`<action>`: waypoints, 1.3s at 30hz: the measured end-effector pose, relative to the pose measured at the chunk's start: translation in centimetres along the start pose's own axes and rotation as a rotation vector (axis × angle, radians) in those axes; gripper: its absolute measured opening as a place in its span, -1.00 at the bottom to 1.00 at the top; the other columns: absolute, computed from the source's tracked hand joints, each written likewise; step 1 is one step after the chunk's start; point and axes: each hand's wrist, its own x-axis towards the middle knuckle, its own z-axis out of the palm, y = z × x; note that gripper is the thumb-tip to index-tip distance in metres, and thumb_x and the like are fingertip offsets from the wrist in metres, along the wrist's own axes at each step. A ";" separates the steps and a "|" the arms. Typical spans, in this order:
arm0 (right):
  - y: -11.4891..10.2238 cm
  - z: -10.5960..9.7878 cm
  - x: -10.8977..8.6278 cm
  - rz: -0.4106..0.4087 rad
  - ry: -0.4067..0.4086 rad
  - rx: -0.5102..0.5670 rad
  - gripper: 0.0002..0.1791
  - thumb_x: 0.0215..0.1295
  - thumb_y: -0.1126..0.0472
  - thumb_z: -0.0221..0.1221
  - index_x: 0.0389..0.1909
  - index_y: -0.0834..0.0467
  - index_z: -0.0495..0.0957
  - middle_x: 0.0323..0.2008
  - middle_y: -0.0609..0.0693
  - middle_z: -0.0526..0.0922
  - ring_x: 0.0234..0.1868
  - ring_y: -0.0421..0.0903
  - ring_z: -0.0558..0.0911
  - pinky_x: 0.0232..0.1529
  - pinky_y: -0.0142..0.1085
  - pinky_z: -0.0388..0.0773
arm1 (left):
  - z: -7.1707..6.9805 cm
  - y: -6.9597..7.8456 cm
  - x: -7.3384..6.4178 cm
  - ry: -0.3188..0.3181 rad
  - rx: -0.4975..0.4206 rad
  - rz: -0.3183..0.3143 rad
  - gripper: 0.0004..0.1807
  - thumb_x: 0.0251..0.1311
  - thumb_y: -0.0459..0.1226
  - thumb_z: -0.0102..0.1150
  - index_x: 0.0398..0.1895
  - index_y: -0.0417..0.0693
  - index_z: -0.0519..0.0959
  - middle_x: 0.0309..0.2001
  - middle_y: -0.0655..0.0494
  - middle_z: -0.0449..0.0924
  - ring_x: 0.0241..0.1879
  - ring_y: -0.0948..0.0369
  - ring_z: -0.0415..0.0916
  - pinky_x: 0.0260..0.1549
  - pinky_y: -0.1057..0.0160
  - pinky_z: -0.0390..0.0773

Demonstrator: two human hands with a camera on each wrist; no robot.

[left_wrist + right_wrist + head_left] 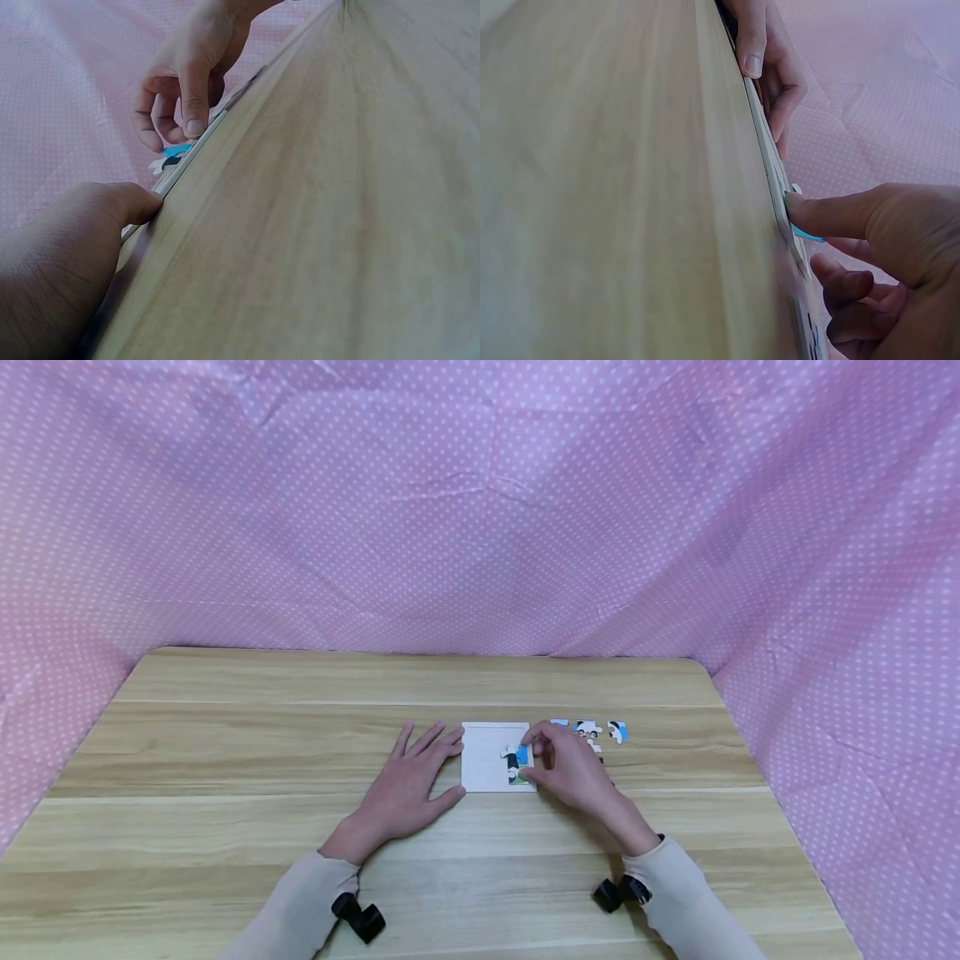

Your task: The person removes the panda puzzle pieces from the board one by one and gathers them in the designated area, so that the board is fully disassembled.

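Observation:
A white puzzle board [480,764] lies on the table, with joined puzzle pieces [513,762] in black, white and green at its lower right. My left hand [407,785] rests with spread fingers on the table along the board's left side, thumb and fingertips right at its edge. At the right side, my right hand [576,770] pinches a blue puzzle piece [522,753] between thumb and forefinger, low over the board. The left wrist view shows blue and black showing under those fingertips; the right hand's other fingers are curled in.
Several loose puzzle pieces [587,727] lie on the table beyond and right of the right hand, which partly covers them. One with blue and black [618,732] is farthest right. Behind the wooden table [225,735] hangs a pink dotted cloth [450,527].

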 end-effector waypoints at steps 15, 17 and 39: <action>0.3 0.4 -0.2 -0.078 0.072 -0.009 -0.65 0.25 0.28 0.62 -0.03 0.06 0.71 -0.31 -0.12 0.68 -0.35 -0.13 0.48 -0.28 -0.30 0.41 | 0.2 -0.1 0.0 0.000 -0.001 0.001 -0.27 0.54 0.14 0.21 0.59 -0.06 0.48 0.75 0.17 0.23 0.77 0.03 0.03 0.76 -0.20 -0.36; 0.3 0.6 -0.1 -0.083 0.093 -0.015 -0.68 0.25 0.29 0.61 -0.06 0.05 0.72 -0.33 -0.14 0.68 -0.37 -0.14 0.48 -0.28 -0.30 0.40 | 0.2 -0.1 0.0 0.002 -0.001 0.003 -0.27 0.54 0.14 0.21 0.59 -0.06 0.48 0.75 0.17 0.23 0.77 0.03 0.03 0.76 -0.21 -0.36; 0.8 1.2 0.0 -0.153 0.158 0.003 -0.79 0.31 0.38 0.54 -0.10 0.10 0.80 -0.38 -0.15 0.74 -0.43 -0.25 0.51 -0.37 -0.38 0.47 | 0.0 0.0 0.0 0.003 0.002 0.008 -0.28 0.54 0.14 0.21 0.58 -0.06 0.48 0.75 0.18 0.22 0.77 0.02 0.04 0.76 -0.23 -0.34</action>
